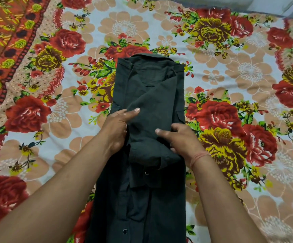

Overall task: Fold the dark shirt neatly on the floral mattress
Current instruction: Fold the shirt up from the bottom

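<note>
The dark shirt [149, 95] lies lengthwise down the middle of the floral mattress [229, 71], collar at the far end, its sides folded inward into a long narrow strip. A folded sleeve with a cuff lies across its middle. My left hand [116, 130] grips the shirt's left edge, thumb on top of the cloth. My right hand [180, 139] holds the right edge at the same height, fingers curled into the fabric beside the sleeve. The shirt's lower part, with snap buttons, runs toward me between my forearms.
The mattress cover is printed with red and yellow roses on white, with an orange patterned border [11, 41] at the far left. A pale wall or floor strip [273, 6] shows beyond the top right edge.
</note>
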